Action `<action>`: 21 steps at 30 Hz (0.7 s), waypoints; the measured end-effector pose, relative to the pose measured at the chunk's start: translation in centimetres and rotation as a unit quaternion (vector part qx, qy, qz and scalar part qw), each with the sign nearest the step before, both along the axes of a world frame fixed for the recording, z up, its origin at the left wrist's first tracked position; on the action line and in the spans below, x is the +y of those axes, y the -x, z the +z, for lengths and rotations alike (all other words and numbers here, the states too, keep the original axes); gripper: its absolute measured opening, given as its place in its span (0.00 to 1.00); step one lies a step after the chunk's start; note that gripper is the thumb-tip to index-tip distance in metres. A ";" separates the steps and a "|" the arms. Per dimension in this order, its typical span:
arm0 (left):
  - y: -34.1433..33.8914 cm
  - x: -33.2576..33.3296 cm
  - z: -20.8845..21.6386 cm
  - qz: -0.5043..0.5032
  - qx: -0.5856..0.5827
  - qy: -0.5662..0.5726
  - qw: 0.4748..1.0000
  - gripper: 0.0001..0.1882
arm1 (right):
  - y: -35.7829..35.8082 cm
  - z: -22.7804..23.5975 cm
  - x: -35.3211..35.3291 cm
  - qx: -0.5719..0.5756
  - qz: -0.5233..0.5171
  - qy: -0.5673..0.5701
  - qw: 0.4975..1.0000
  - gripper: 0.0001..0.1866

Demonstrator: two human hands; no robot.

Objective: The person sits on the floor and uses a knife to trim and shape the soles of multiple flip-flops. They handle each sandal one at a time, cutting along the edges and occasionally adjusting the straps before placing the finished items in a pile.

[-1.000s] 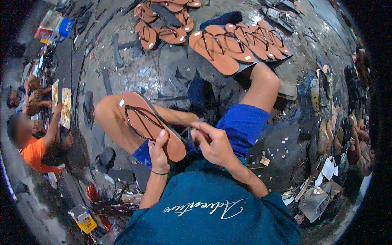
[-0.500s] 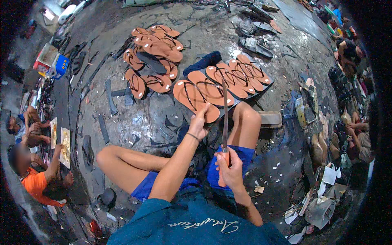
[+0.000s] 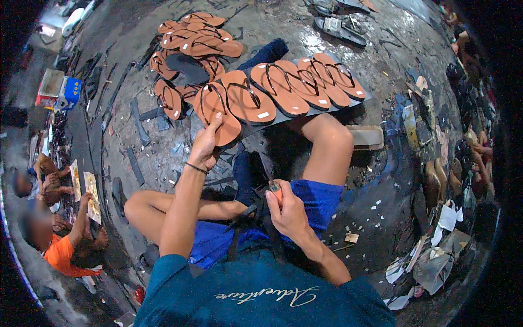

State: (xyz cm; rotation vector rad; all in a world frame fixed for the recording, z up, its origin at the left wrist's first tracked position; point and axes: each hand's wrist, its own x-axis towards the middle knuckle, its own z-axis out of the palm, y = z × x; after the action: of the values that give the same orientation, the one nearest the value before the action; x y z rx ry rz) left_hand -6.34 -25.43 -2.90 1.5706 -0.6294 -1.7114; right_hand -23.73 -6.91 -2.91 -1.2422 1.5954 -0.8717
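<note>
Head view: the left grip (image 3: 205,147) grasped one brown sandal (image 3: 227,124), beside five matching sandals (image 3: 311,97) in a row; the right grip (image 3: 289,212) clutched one orange-handled knife (image 3: 276,192).

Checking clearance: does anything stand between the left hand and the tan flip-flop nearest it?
Nothing visible: the left hand holds that tan flip-flop by its near end, thumb on top. The orange-handled knife in the right hand is apart from it, to the right.
</note>
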 end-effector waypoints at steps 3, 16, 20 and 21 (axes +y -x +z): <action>0.3 -0.1 0.5 -0.003 -0.026 0.010 1.000 0.23 | 0.5 0.3 -0.7 -0.012 0.013 -0.012 1.000 0.13; 0.6 2.8 -3.1 0.013 0.151 -0.023 0.988 0.19 | 0.5 -3.7 -7.7 0.011 0.128 -0.027 0.991 0.17; 2.8 4.2 -3.2 0.052 0.192 -0.017 0.980 0.18 | -1.0 -5.5 -7.6 0.096 0.072 -0.012 0.993 0.18; 3.5 4.5 -3.4 0.062 0.213 -0.015 0.975 0.18 | -1.0 -5.6 -7.3 0.105 0.057 -0.018 0.993 0.18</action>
State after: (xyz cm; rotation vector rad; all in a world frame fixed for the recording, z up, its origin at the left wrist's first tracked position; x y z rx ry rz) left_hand -9.80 -20.91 -6.30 1.1781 -0.2833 -1.8868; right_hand -22.76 -14.22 -8.48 -1.4238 1.6776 -0.6544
